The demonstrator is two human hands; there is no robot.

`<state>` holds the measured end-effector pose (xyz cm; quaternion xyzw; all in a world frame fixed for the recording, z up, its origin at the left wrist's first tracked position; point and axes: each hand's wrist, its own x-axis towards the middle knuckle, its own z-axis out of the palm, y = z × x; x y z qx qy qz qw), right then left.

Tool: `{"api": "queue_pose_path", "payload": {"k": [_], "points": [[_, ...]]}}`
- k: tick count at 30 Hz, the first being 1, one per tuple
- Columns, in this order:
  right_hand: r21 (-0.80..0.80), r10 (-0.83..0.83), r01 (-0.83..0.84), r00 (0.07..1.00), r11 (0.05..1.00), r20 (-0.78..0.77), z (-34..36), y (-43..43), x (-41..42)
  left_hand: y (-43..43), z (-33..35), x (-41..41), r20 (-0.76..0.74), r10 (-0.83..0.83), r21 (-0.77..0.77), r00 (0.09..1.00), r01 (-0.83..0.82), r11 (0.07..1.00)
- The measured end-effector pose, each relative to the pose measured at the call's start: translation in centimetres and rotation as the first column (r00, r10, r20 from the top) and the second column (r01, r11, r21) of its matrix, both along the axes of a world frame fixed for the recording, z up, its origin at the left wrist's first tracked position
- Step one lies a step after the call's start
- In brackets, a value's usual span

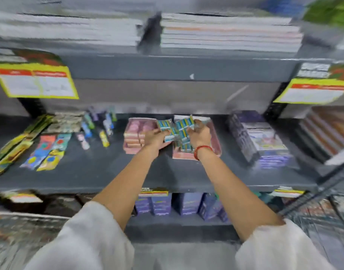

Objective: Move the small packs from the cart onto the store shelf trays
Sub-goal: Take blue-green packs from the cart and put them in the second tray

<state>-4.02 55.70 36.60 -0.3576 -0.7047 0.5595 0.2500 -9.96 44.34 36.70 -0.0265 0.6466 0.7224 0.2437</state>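
Note:
Both arms reach over the dark middle shelf (93,168). My left hand (154,138) grips a bunch of small blue-and-yellow packs (166,129) above the gap between two pink trays. My right hand (199,135) holds a second bunch of the same packs (183,126) over the right pink tray (216,147). More such packs (183,147) lie in that tray. The left pink tray (133,137) holds pinkish packs. The wire cart (323,203) shows at the lower right. The picture is blurred by motion.
Colourful flat packets (44,152) and small tubes (103,139) lie on the shelf's left. Purple boxes (264,141) stand to the right of the trays. Notebook stacks (229,32) fill the upper shelf, with yellow price cards (36,82) hanging below. Purple boxes (161,204) sit on the lower shelf.

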Motion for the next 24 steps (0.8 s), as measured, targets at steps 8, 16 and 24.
{"api": "queue_pose_path", "payload": {"k": [8,16,24], "points": [[0.064,-0.204,0.196,0.967,0.978,0.154,-3.2,3.9,3.2,5.0,-2.9,0.2,-0.146,-0.158,-0.358,0.977,0.097,0.929],[0.3,-0.147,0.039,0.926,0.953,0.347,-3.9,3.4,2.5,4.0,-2.7,0.8,-0.483,-0.517,-0.755,0.707,-0.037,0.654],[0.466,-0.117,-0.223,0.795,0.857,0.596,-4.7,2.2,2.3,3.7,-2.7,1.7,-0.435,-0.757,-0.891,0.487,-0.112,0.44]]}}
